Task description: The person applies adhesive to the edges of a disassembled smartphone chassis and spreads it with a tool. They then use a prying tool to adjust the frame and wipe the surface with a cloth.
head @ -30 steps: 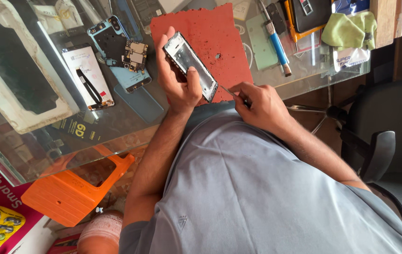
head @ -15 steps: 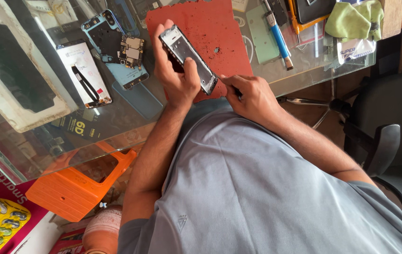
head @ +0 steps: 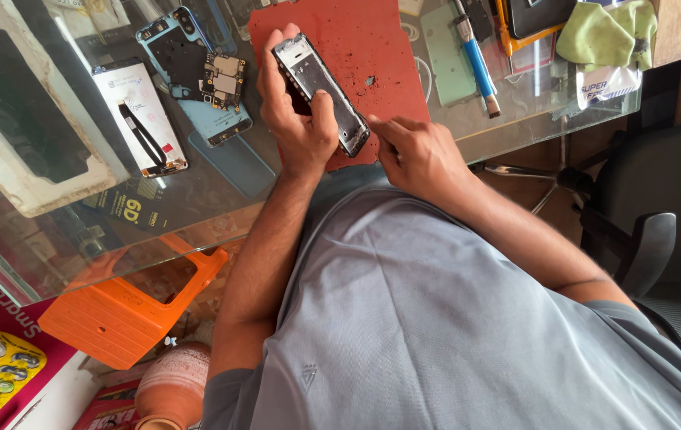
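My left hand (head: 297, 119) grips an opened phone frame (head: 320, 91) with bare metal inside, held over a red work mat (head: 372, 48) on a glass table (head: 221, 199). My right hand (head: 416, 151) is pinched at the frame's lower right corner, fingertips touching its edge. Whether a small tool sits between those fingers is hidden. A blue phone back with a bare circuit board (head: 205, 76) lies left of the mat. A phone screen part with a ribbon cable (head: 141, 115) lies further left.
A blue-handled tool (head: 476, 60) and a pale green phone cover (head: 444, 52) lie right of the mat, with a green cloth (head: 607, 32) beyond. A white display panel (head: 22, 119) lies at left. Under the glass: orange stool (head: 125, 310), clay pot (head: 177, 386). Office chair (head: 643, 215) at right.
The view has shifted slightly. My left hand still holds the phone frame; my right hand has stayed at its lower corner, with only small finger movement.
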